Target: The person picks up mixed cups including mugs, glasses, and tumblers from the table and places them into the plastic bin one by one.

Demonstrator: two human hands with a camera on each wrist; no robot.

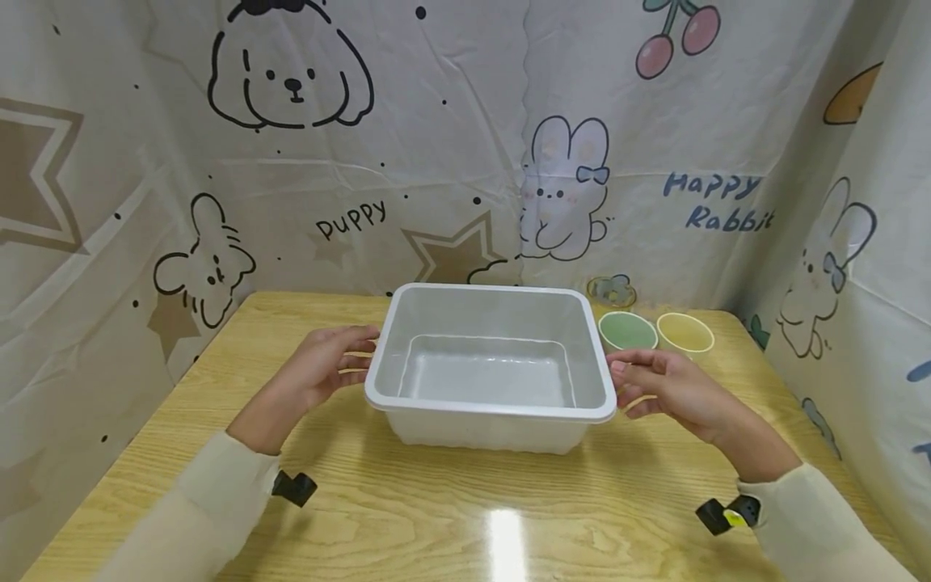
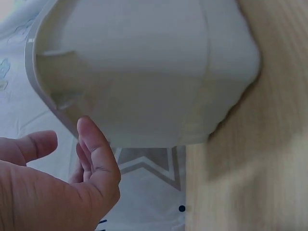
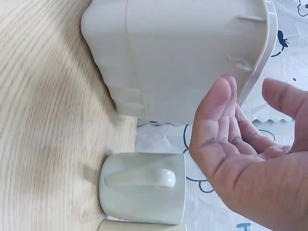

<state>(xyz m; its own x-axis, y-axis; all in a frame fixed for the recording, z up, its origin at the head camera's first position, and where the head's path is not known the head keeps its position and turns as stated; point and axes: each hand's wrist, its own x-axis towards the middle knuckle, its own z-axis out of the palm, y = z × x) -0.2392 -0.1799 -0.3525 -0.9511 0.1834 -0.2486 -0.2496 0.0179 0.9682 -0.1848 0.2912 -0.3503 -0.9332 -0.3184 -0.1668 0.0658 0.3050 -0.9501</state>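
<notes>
A white rectangular plastic tub (image 1: pixel 487 430) stands upright on the wooden table, with nothing inside it. My left hand (image 1: pixel 325 362) is at the tub's left side, fingertips right by the rim. In the left wrist view, the left thumb (image 2: pixel 41 144) stays apart from the fingers and away from the rim. On the opposite side, my right hand (image 1: pixel 676 394) has loosely bent fingers close to the right rim. The right wrist view shows the right thumb (image 3: pixel 281 96) spread from the fingers, with no part of the tub pinched between them.
Behind my right hand stand a green mug (image 1: pixel 628 331) and a yellow mug (image 1: pixel 685 332), side by side. The green mug's handle shows in the right wrist view. A printed cloth (image 1: pixel 451 121) with cartoon animals hangs behind the wooden table (image 1: pixel 407 517) and along its sides.
</notes>
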